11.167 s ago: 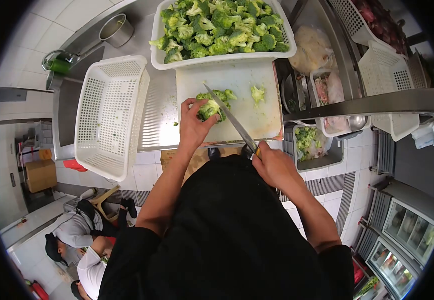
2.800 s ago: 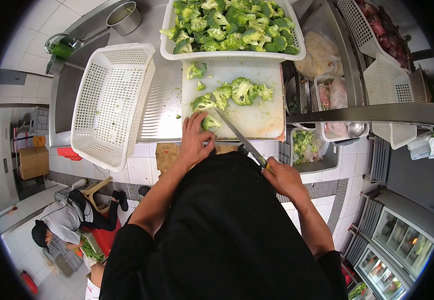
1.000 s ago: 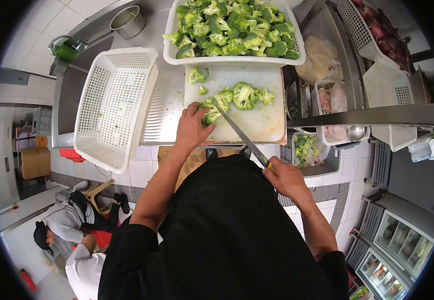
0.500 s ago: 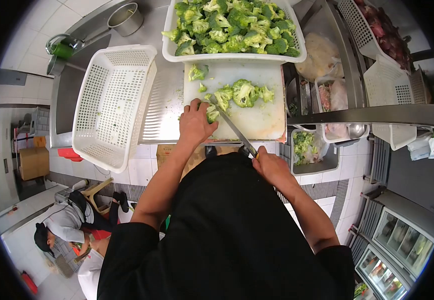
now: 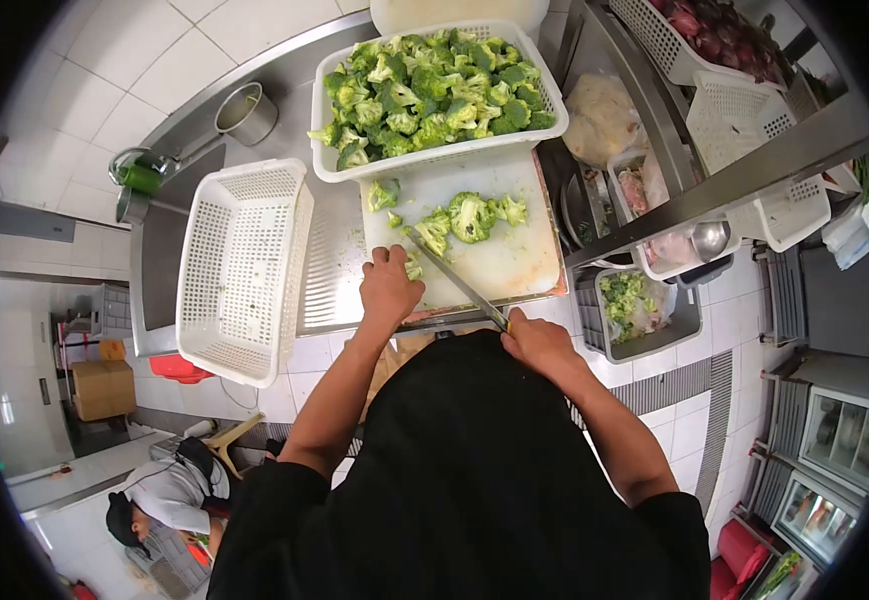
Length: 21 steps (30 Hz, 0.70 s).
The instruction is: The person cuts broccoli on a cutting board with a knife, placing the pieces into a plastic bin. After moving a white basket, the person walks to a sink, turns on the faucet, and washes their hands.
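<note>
On a white cutting board (image 5: pixel 509 268), my left hand (image 5: pixel 390 288) curls its fingers over a piece of broccoli (image 5: pixel 413 266), most of which the hand hides. My right hand (image 5: pixel 539 343) grips the handle of a knife (image 5: pixel 457 281). Its blade points away and to the left, with the tip close to the held piece. Beyond the blade, a larger broccoli piece (image 5: pixel 471 217) lies among a few cut florets (image 5: pixel 435 231). Another floret (image 5: pixel 383 194) rests near the board's far left corner.
A white basket heaped with broccoli (image 5: pixel 424 105) overlaps the board's far edge. Left of the board stands a white perforated basket (image 5: pixel 244 270). A grey bin with broccoli scraps (image 5: pixel 644 345) is at the lower right. A metal pot (image 5: pixel 247 115) sits far left. Another person (image 5: pixel 169 495) works lower left.
The view has tilted, so the counter appears lower. My left hand covers more of its broccoli piece. The knife stays in my right hand, its tip still close to that piece.
</note>
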Motion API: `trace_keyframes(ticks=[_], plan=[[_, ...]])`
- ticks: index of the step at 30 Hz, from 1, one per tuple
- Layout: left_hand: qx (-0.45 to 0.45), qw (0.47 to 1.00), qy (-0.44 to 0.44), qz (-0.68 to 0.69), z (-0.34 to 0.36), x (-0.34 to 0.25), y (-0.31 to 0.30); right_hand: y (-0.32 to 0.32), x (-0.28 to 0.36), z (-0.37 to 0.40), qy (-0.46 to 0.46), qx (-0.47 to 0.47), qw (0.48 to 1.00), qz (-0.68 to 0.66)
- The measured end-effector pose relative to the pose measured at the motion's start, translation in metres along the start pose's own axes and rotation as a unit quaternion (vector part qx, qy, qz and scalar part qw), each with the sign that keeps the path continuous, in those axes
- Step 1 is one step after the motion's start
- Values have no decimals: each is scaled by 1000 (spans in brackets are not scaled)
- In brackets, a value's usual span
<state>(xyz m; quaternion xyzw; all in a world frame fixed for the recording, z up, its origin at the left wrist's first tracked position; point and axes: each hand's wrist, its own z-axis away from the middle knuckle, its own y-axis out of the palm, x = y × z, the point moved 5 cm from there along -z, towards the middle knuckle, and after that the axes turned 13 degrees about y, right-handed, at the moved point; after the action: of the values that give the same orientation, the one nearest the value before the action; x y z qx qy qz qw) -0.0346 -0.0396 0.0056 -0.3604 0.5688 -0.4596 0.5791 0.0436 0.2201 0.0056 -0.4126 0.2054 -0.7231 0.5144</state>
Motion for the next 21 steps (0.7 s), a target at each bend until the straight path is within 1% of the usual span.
trace_keyframes(ticks=[1, 2, 4, 5, 6, 7, 8, 9, 10, 11, 12, 13, 14, 15, 16, 17, 18, 20, 21], plan=[[-24, 1000, 8, 6, 0, 2, 0, 2, -6, 4, -9, 1, 1000, -8], [-26, 1000, 8, 2, -1, 7, 2, 3, -12, 6, -21, 1, 1000, -14], [-56, 996, 1, 63, -1, 20, 5, -1, -19, 20, -25, 1, 999, -36], [-58, 997, -2, 60, -2, 28, 6, -5, -21, 27, -24, 0, 998, -58], [-56, 991, -14, 119, -4, 38, 6, -7, -22, 32, -27, 0, 998, -59], [-54, 982, -26, 177, -6, 48, 6, -10, -25, 36, -7, -4, 997, -74], [-55, 983, -24, 174, -10, 58, 1, -12, -27, 39, 13, -8, 996, -89], [-57, 954, -48, 290, -15, 70, -1, -14, -26, 41, 12, -11, 996, -92], [-58, 911, -70, 402, -21, 61, -18, -17, -26, 43, 22, -21, 992, -123], [-70, 895, -76, 433, -27, 53, -41, -19, -26, 44, 32, -32, 987, -151], [-89, 897, -61, 428, -45, 63, -53, -20, -25, 44, 28, -36, 987, -152], [-118, 902, -37, 415, -60, 50, -84, -20, -26, 42, 43, -34, 985, -163], [-123, 909, -2, 398, -79, 44, -110, -20, -26, 40, 58, -31, 983, -173], [-165, 906, 63, 384, -105, 49, -125, -20, -26, 39, 53, -34, 983, -171], [-160, 896, 35, 414, -102, 7, -170, -19, -27, 37, 57, -35, 982, -174], [-241, 861, 80, 441, -120, 1, -184, -19, -27, 35, 62, -36, 982, -178], [-242, 860, 83, 441, -126, -2, -196, -20, -27, 34, 62, -38, 981, -178], [-236, 916, 96, 310, -133, -13, -222, -24, -28, 34, 55, -66, 974, -208], [-155, 956, 93, 233, -137, -7, -210, -26, -29, 35, 60, -69, 973, -214]])
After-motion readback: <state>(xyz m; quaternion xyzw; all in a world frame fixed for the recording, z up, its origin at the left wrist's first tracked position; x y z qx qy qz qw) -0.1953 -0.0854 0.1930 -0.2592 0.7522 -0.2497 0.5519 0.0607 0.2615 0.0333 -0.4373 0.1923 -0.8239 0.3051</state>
